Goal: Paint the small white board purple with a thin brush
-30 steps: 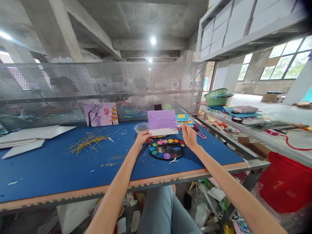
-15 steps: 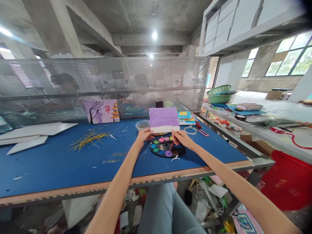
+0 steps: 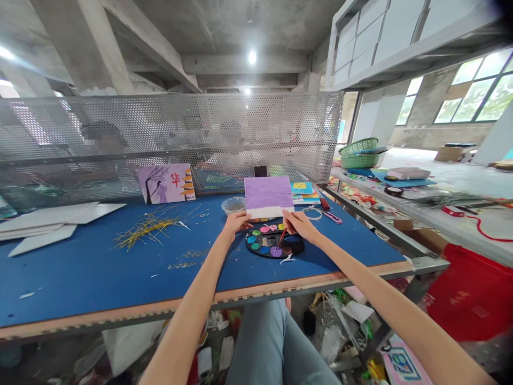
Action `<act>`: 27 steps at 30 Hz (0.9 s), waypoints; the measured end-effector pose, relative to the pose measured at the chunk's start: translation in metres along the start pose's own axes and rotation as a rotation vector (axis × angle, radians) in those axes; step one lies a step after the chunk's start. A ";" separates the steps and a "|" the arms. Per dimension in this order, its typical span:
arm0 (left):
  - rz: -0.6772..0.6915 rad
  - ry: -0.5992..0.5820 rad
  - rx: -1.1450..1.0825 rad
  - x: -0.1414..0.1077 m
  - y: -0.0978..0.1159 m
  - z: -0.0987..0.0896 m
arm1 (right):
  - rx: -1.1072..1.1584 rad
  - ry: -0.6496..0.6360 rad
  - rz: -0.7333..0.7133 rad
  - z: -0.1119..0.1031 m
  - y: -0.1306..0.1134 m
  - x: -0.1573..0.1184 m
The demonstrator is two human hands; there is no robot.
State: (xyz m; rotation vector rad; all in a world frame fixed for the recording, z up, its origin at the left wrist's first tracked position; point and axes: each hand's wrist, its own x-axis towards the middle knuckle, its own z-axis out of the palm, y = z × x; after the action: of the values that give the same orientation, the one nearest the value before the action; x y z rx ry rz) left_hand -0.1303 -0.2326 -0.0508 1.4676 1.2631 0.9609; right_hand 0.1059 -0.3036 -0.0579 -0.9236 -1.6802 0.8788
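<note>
Blue worktable [image 3: 100, 283], purple-painted board [image 3: 267, 192] apparently touching left hand [image 3: 236, 222], right hand [image 3: 298, 224] with paintbrush [image 3: 282, 237]

Place: craft workshop | Overhead: bare concrete beams [image 3: 120, 43] | Divider: perforated metal screen [image 3: 172, 123] | Work surface: blue table [image 3: 80, 283] with watercolor palette [image 3: 274, 243]

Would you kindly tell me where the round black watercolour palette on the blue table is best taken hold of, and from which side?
Grip the near rim of the watercolour palette from the front, thumb on top. It lies flat and round, and that edge is free, while the right hand and its paintbrush sit over the far side.
</note>
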 end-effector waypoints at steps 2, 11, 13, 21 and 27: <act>0.001 -0.003 0.001 0.000 0.000 0.000 | -0.015 0.008 -0.002 0.001 0.000 0.000; 0.015 -0.012 -0.012 0.001 -0.002 0.000 | -0.185 0.399 -0.075 -0.010 -0.005 0.001; 0.017 -0.015 -0.014 0.001 -0.001 0.000 | -0.266 0.491 -0.103 -0.013 -0.005 -0.001; 0.010 -0.030 -0.013 -0.001 0.001 -0.001 | -0.498 0.426 -0.152 -0.010 -0.007 -0.007; -0.004 -0.039 -0.008 -0.003 0.005 0.000 | -0.551 0.429 -0.138 -0.011 -0.005 -0.006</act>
State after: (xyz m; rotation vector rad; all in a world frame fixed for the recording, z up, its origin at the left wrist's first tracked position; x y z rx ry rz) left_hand -0.1299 -0.2361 -0.0454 1.4699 1.2323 0.9292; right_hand 0.1168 -0.3094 -0.0533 -1.2400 -1.5976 0.0935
